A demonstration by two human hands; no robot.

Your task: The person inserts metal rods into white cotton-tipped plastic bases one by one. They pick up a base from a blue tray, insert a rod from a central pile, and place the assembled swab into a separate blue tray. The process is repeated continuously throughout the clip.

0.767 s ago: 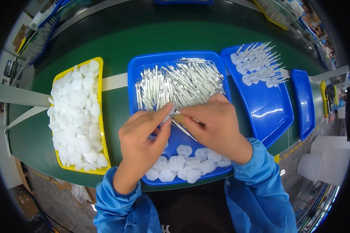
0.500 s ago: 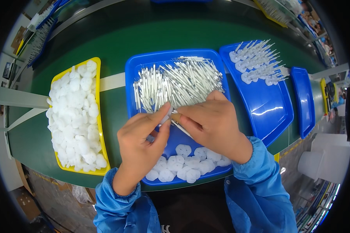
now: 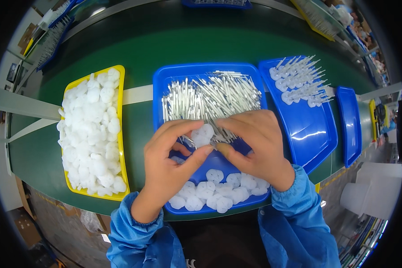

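Over the middle blue tray (image 3: pixel 250 68), my left hand (image 3: pixel 170 154) grips a translucent white plastic disc (image 3: pixel 203 135) between thumb and index finger. A thin metallic stick shows behind the left fingers. My right hand (image 3: pixel 257 145) is curled at the disc's right edge, its thumb tip close against it; whatever its fingers pinch is hidden. Beyond both hands, a dense heap of thin white sticks with metallic ends (image 3: pixel 228 91) fills the far half of the tray. Several loose discs (image 3: pixel 223 192) lie along its near edge.
At left, a yellow tray (image 3: pixel 121 147) is heaped with white plastic pieces (image 3: pixel 91 134). To the right, a blue tray (image 3: pixel 315 140) bears rows of discs with upright sticks (image 3: pixel 301 82). Another narrow blue tray (image 3: pixel 349 125) lies beyond. All rest on a green table (image 3: pixel 134 53).
The disc has turned so its flat face shows between my hands. My fingers have spread somewhat from their tight pinch. The whole view has shifted slightly.
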